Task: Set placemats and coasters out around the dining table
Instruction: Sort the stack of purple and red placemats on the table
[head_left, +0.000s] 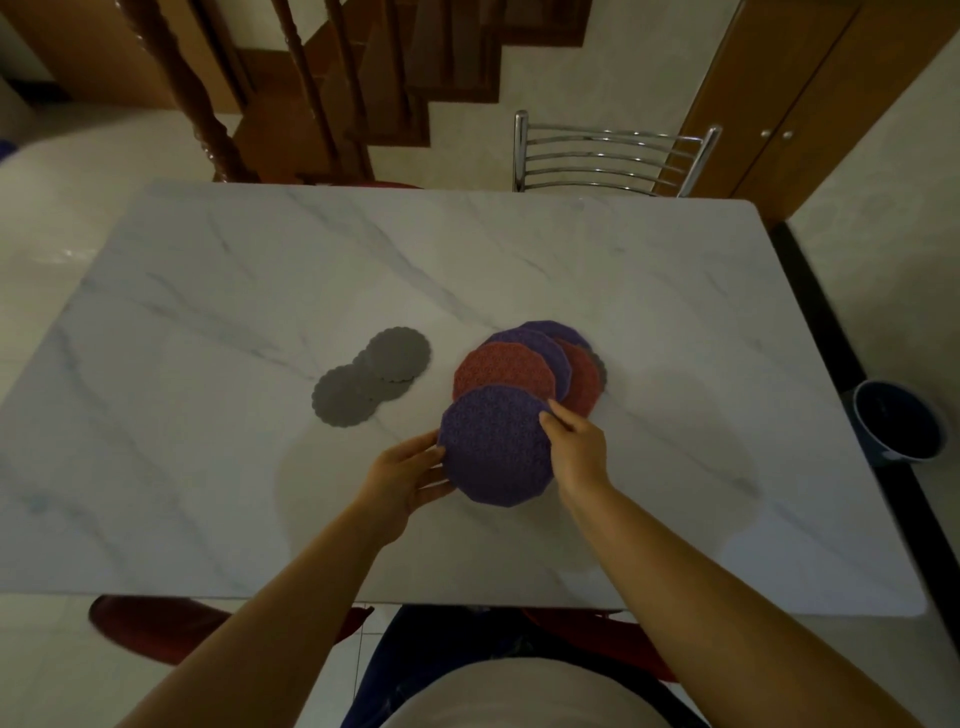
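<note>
Status: early. Nothing is laid at any seat yet, as far as we can see.

- Left hand (410, 480): grips the left edge of the purple round textured placemat (493, 447), thumb on top; the fingers appear to go underneath.
- Right hand (576, 441): fingers curled over the same mat's right edge, pinching it.
- The held mat sits near the middle of the white marble-patterned counter (208, 291), towards our side. It overlaps the front of the fanned pile of purple and red placemats (514, 369). We cannot tell whether it is lifted clear or touching the pile.
- We count four more mats in the fan, two purple and two red, with a grey edge showing at its far right.
- The grey scalloped round coasters (371, 374) lie bunched and overlapping just left of the fan, with no hand on them. The count is unclear, at least three.
- A chrome-backed chair (608, 156) stands at the far side, and a dark blue bucket (898, 421) is on the floor to the right.

Judgement: we are at the first placement. What remains is to place this mat, distribute the others around the edges, then put a coaster beside each.
</note>
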